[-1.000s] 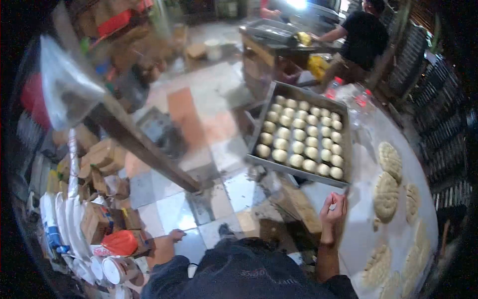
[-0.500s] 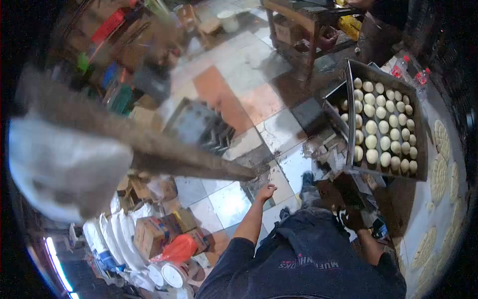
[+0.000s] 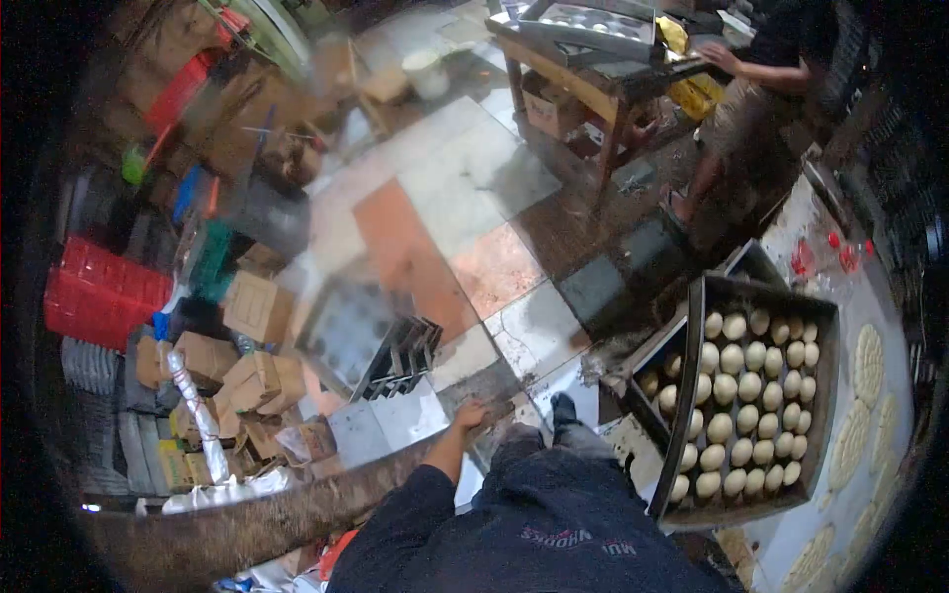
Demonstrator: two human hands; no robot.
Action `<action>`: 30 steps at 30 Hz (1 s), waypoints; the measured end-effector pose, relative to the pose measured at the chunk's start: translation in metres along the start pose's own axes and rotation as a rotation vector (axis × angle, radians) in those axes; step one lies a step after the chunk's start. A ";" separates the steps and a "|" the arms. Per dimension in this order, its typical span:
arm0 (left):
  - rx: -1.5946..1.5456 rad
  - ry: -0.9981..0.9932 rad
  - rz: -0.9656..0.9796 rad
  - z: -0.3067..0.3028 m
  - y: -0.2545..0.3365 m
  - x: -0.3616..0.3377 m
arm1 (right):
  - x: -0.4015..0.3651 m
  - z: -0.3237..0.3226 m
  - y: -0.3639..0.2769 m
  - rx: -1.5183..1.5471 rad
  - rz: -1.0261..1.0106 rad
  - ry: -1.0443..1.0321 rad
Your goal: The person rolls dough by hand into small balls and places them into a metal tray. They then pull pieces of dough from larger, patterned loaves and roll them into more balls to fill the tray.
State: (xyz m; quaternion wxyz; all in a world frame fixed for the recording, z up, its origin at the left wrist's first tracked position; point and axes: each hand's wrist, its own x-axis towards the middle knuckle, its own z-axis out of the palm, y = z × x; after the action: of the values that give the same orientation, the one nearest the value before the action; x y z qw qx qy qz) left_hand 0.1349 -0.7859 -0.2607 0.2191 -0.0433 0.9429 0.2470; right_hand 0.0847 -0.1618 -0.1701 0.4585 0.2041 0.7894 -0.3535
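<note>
Fingers (image 3: 478, 411) of the left hand (image 3: 471, 417) seem curled over the upper end of a wooden post (image 3: 297, 504) that slants across the tiled floor (image 3: 465, 188), though blur leaves the grip unsure. A full wrap would likely steady it. The right hand is out of view. A tray (image 3: 684, 415) of dough balls (image 3: 751, 395) sits at the surface's (image 3: 883, 326) left edge beside flattened rounds (image 3: 868, 361). A co-worker (image 3: 761, 89) stands beyond.

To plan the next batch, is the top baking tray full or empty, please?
Full: rows of dough balls cover the top baking tray nearly wall to wall.
</note>
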 end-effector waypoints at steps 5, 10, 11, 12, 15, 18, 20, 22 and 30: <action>-0.668 0.009 -0.667 0.007 -0.081 -0.024 | -0.005 0.026 -0.060 0.035 0.056 -0.001; -1.148 0.213 -1.078 -0.032 -0.116 -0.032 | -0.013 0.026 -0.117 -0.040 0.141 0.029; -1.150 0.275 -1.060 -0.018 -0.137 -0.027 | -0.013 0.023 -0.125 -0.062 0.172 0.036; -1.146 0.334 -1.055 -0.005 -0.160 -0.022 | -0.013 0.018 -0.141 -0.099 0.192 0.038; -1.461 0.545 -1.138 0.034 -0.237 -0.002 | -0.020 0.006 -0.178 -0.185 0.258 0.050; -1.838 0.988 -1.268 -0.020 -0.258 0.014 | -0.021 -0.006 -0.205 -0.249 0.298 0.063; -1.965 1.114 -1.101 -0.024 -0.291 0.012 | -0.027 -0.011 -0.220 -0.274 0.310 0.078; -2.172 1.179 -1.273 -0.048 -0.311 0.024 | -0.034 -0.009 -0.234 -0.273 0.316 0.089; -1.871 1.424 -0.848 -0.016 -0.358 0.020 | -0.075 -0.007 -0.198 -0.142 0.312 0.132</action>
State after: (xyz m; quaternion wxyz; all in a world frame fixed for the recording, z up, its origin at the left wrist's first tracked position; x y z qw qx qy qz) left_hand 0.1785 -1.1062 -0.4171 -0.3920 -0.6064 0.2265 0.6537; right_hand -0.0098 -0.2888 -0.0290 0.4684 0.3140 0.7994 -0.2072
